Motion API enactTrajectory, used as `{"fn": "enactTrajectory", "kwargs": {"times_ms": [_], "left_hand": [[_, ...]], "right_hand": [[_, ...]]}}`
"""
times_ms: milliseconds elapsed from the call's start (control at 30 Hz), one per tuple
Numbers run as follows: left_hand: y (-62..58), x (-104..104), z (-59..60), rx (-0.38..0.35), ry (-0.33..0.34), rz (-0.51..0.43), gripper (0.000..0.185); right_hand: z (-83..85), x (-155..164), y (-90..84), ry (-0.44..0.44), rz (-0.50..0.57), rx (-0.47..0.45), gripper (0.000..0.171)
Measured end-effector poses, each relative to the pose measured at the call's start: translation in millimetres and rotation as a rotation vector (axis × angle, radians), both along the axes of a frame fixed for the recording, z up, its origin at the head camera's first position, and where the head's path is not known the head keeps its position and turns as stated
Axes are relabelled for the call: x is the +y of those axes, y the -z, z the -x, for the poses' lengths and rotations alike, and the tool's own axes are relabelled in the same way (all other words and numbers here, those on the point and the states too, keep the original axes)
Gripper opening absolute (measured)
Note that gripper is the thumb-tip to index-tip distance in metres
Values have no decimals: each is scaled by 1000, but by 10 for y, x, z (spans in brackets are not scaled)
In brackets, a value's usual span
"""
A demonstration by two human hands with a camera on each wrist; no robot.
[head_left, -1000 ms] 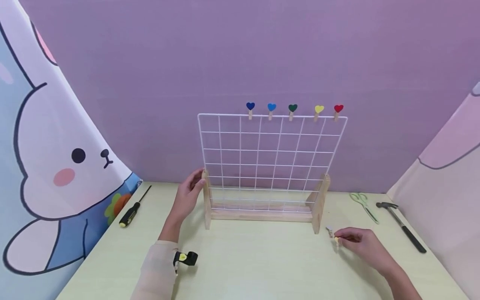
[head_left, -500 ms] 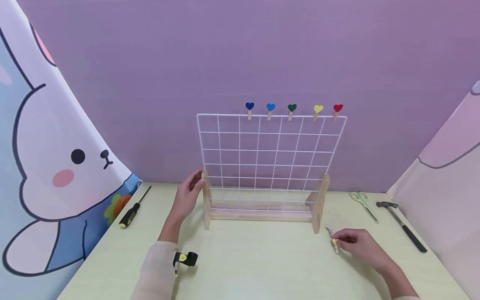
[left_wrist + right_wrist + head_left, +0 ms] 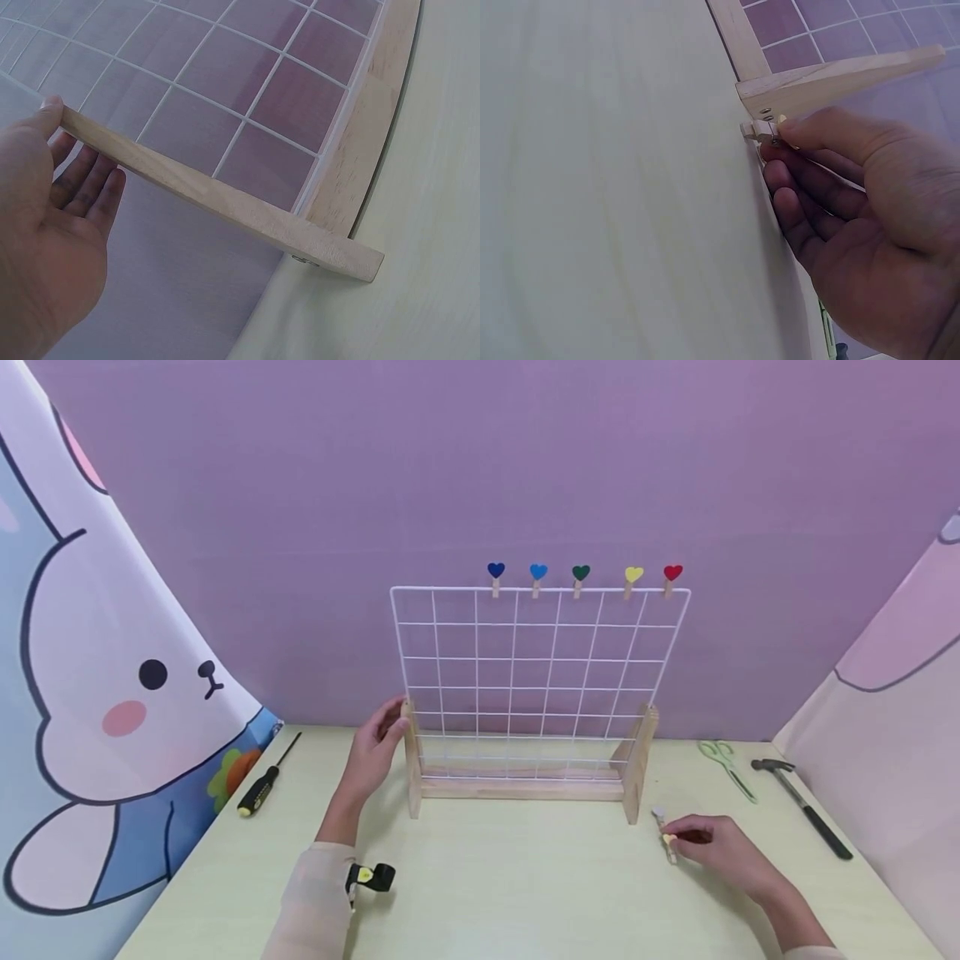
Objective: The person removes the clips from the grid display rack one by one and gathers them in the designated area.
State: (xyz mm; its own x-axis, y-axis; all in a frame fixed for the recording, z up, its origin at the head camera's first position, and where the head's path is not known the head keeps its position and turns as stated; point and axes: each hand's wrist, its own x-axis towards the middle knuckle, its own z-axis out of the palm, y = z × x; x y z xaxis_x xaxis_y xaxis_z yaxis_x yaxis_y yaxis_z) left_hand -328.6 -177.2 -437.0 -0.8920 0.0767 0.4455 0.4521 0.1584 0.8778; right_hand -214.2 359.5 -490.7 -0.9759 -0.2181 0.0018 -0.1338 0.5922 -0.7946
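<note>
A white wire grid (image 3: pixel 536 668) stands in a wooden stand (image 3: pixel 521 789) at the back of the table. Five heart clothespins are clipped along its top wire, from dark blue (image 3: pixel 496 570) to red (image 3: pixel 672 572). My left hand (image 3: pixel 393 714) rests at the stand's left upright (image 3: pixel 217 195). Its thumb (image 3: pixel 51 106) touches the upright's top end, and its fingers (image 3: pixel 94 187) lie fairly straight behind it. My right hand (image 3: pixel 678 837) lies on the table by the right foot (image 3: pixel 832 79). It pinches a small wooden clothespin (image 3: pixel 759 132) between thumb and forefinger.
On the pale green table (image 3: pixel 525 902), a black-and-yellow screwdriver (image 3: pixel 258 789) lies at the left. Green scissors (image 3: pixel 723 760) and a hammer (image 3: pixel 802 806) lie at the right. A bunny-print curtain (image 3: pixel 112 693) hangs at the left, and a purple wall stands behind.
The right hand's fingers have shifted slightly on the clothespin. The left hand and the stand have not moved.
</note>
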Motion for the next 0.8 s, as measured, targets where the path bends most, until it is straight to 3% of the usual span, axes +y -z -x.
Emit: {"fn": "enactTrajectory", "kwargs": {"times_ms": [167,500,800], "left_hand": [[3,-1,4,4,1,-1,46],[1,-1,13,21,6,-5,45],[-3,0,3,16,6,-1,46]], "right_hand": [[11,-6,5,23,-10,-12,25],[22,2,6,-50,0,42,24],[28,20,34,-42,2,40,23]]}}
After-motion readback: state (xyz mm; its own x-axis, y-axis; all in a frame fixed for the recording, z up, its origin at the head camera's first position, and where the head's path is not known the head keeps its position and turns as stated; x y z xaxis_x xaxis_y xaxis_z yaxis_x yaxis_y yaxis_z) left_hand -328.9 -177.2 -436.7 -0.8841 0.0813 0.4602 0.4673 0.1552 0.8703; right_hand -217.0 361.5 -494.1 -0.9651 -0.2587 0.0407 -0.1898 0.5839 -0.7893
